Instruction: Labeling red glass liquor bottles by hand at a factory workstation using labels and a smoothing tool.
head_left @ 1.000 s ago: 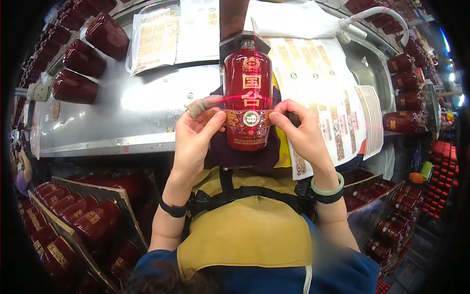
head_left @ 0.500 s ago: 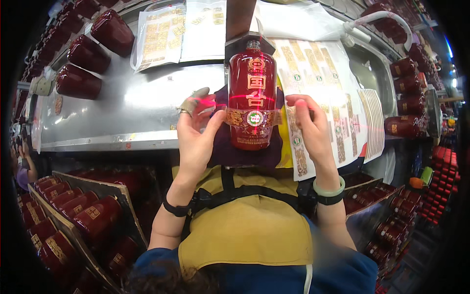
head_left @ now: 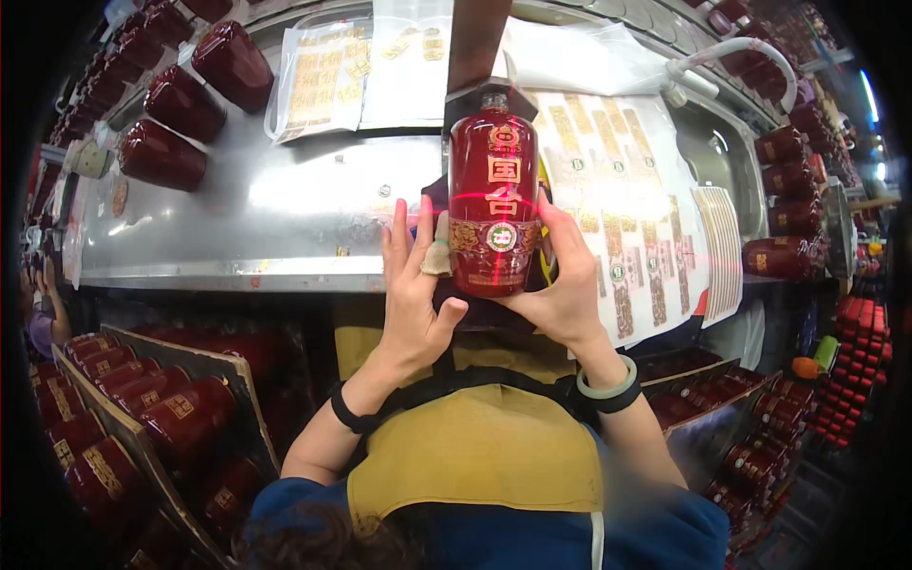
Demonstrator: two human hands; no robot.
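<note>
A dark red glass bottle (head_left: 491,176) with gold lettering lies face up, its neck pointing away from me. Round its lower part runs an ornate gold decal band (head_left: 468,237) with a round green-and-white emblem in the middle. My right hand (head_left: 567,285) grips the bottle's lower right corner, fingers along its side and thumb near the base. Left of the bottle, my left hand (head_left: 415,294) is open with fingers stretched out; a cloth finger cover (head_left: 437,256) on one finger meets the bottle's side. Red laser lines cross the glass. A dark cloth beneath is mostly hidden.
White decal sheets (head_left: 655,228) lie right of the bottle, more decal sheets (head_left: 328,81) behind left. Blank red bottles (head_left: 163,155) stand on the metal bench (head_left: 275,214) at left. Crates of decorated bottles (head_left: 195,408) flank me below; a white curved pipe (head_left: 736,47) arches at back right.
The decal's loose right end now lies against the glass. My right hand has moved left onto the bottle; my left hand has shifted right and down, with fingers straightened.
</note>
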